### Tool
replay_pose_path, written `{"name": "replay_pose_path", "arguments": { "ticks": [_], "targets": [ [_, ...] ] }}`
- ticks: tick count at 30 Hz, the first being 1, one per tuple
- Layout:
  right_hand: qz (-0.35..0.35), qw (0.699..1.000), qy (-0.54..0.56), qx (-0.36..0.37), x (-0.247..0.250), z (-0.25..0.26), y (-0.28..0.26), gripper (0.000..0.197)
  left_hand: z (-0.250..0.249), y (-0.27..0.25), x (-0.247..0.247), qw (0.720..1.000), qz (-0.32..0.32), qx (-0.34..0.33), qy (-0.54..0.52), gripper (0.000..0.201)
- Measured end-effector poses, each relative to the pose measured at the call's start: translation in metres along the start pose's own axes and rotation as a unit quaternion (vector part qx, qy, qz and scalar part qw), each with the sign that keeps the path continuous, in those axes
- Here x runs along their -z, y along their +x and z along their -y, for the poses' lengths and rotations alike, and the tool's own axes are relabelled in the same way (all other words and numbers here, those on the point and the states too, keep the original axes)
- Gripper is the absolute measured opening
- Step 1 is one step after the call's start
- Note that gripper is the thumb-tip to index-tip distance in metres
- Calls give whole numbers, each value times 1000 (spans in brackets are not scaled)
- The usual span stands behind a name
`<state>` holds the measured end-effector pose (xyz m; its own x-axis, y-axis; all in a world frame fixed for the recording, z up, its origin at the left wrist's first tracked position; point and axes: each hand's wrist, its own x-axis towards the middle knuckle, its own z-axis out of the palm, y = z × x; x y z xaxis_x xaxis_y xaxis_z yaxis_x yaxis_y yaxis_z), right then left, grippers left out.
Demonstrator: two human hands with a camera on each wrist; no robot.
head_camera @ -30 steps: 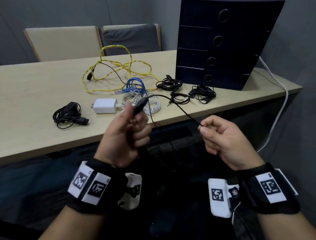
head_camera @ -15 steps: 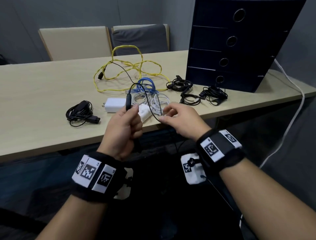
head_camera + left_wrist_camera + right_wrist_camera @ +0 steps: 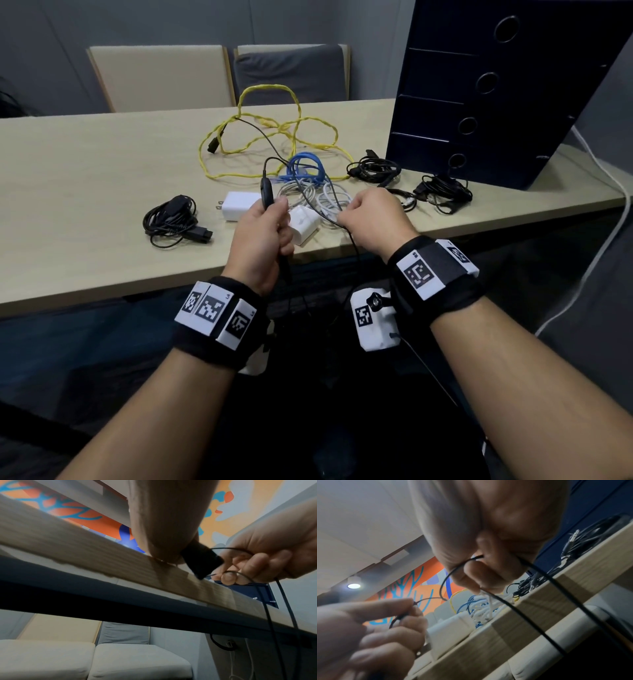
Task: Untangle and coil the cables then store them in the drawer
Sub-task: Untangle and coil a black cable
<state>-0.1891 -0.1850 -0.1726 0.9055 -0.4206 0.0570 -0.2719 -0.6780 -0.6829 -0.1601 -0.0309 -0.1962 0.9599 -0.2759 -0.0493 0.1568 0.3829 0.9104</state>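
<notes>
Wooden table (image 3: 85, 192), both hands' curled fingers (image 3: 481, 573) pinching thin black cable (image 3: 308, 202)

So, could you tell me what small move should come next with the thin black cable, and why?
Probably the right hand lays its pinched loop of thin black cable into the left hand, which grips the plug end; loose cable dangles below the wooden table edge.

Thin black cable (image 3: 310, 205) held above desk edge, its black inline module (image 3: 266, 192) upright, loose strand hung below desk. Yellow cable (image 3: 274, 137) sprawled uncoiled at 12 o'clock; blue cable (image 3: 305, 168) and white cable (image 3: 329, 198) tangled just beyond. Coiled black bundles (image 3: 171, 219) at 9 o'clock and 2 o'clock. Dark blue drawer unit (image 3: 479, 85) upright at 1 o'clock, drawers closed.
</notes>
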Motion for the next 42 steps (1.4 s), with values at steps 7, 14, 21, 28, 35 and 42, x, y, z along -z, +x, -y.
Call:
{"name": "replay_pose_path", "arguments": {
  "ticks": [7, 14, 21, 28, 35, 42],
  "targets": [
    [-13, 931, 354, 95, 8, 3, -4, 19, 2, 2, -4, 996, -42, -23, 72, 15],
    [-75, 824, 530, 188, 23, 8, -12, 21, 4, 4, -1, 994, -45, -20, 95, 15],
    [-67, 848, 488, 195, 25, 6, -15, 21, 4, 3, -1, 997, -46, -13, 66, 16],
    [-21, 893, 413, 176, 19, 7, -13, 23, 0, -1, -6, 997, -57, 1, 54, 16],
    [123, 959, 145, 210, 8, 12, -21, 22, -52, -4, -10, 998, -20, -38, -49, 13],
    [102, 966, 174, 164, 3, 62, 5, 18, -64, -7, 14, 993, 52, -107, 18, 28]
  ]
}}
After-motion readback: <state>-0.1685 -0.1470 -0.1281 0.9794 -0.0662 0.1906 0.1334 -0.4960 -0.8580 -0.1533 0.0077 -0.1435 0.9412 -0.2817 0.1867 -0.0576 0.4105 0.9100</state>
